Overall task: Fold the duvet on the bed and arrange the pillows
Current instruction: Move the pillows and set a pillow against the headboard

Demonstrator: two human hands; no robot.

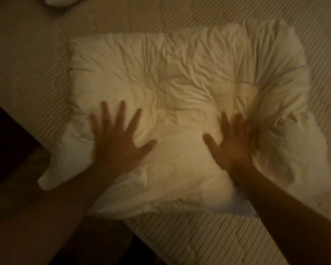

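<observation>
I see the folded duvet lying on the ribbed bed cover near the bed's corner, its lower left corner overhanging the edge. My left hand and right hand press flat on its near half — fingers spread, gripping nothing. Bare cover surrounds the duvet's far and right edges — a pillow lies beyond, top left.

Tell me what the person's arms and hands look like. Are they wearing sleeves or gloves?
No gloves and no sleeves show. The left hand and the right hand are bare, and both forearms are bare as far as the picture reaches. I see no rings, watch or bracelets, though the picture is dim and blurry, so small things could be missed.
</observation>
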